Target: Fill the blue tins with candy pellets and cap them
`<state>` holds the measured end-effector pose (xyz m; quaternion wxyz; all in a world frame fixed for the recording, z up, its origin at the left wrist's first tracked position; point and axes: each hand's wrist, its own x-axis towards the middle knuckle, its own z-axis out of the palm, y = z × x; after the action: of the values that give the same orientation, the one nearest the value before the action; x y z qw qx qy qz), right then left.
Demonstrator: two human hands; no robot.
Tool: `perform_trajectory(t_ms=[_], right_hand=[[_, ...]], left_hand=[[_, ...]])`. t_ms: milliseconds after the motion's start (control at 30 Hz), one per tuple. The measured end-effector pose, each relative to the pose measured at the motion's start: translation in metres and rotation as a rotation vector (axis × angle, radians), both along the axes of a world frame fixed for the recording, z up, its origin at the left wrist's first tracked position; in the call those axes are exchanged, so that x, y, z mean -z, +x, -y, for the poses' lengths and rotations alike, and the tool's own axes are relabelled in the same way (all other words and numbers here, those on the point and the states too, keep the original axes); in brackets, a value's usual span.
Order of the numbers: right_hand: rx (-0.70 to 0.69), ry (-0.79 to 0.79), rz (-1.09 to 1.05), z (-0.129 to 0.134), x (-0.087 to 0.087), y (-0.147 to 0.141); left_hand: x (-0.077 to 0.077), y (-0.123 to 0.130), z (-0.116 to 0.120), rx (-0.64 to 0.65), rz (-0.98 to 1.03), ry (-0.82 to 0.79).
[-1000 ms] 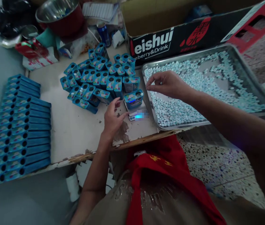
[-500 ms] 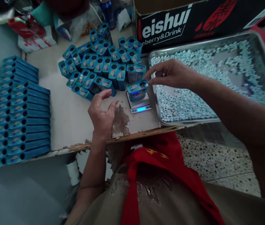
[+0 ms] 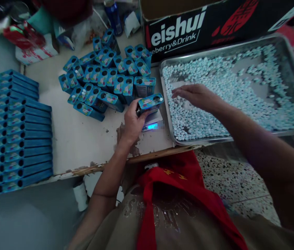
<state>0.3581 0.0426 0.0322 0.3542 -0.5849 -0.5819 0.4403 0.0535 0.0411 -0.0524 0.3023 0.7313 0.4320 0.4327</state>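
Standing far left of the small flat digital scale with a lit blue display [image 3: 151, 127]: two tight rows of blue rectangular containers [image 3: 19, 139], round dark holes in their printed tops. They sit on a white-painted wooden desk [image 3: 79, 142], front edge chipped. Left of and behind the scale, a loose cluster of matching blue containers [image 3: 102, 76], several with white pellets at the holes. Behind that cluster, farther back from the scale, a blue metal drink can [image 3: 114, 19]. Left hand [image 3: 133, 119] at the scale's left side, thumb and fingers clamped around one blue printed container [image 3: 150, 101]. That one is upright right over the scale, white pellet at its hole; cannot tell if its base touches. Behind and right of the scale, a black printed cardboard box [image 3: 199, 33]. Just right of the scale, a rectangular silver metal tray [image 3: 292, 80] of pale blue-white pellets [image 3: 214, 80]. Right hand [image 3: 193, 94] over the tray, right of the scale, fingers stretched, lying close together; cannot tell if it holds anything.
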Motion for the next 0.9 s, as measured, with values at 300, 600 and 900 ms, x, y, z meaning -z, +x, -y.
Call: perform_trajectory(t_ms=[300,600,900], right_hand=[[0.436,-0.414,-1.006,-0.006,0.003,-0.029],[0.555,-0.679,-1.342,-0.008,-0.004,-0.021],[0.577,-0.675,-1.447,-0.014,0.001,-0.021]], left_hand=[[-0.107,0.066,-0.044,0.233,-0.513,0.594],[-0.104,0.088,-0.068,0.239,-0.513,0.704],[-0.097,0.087,-0.061,0.211,-0.454,0.715]])
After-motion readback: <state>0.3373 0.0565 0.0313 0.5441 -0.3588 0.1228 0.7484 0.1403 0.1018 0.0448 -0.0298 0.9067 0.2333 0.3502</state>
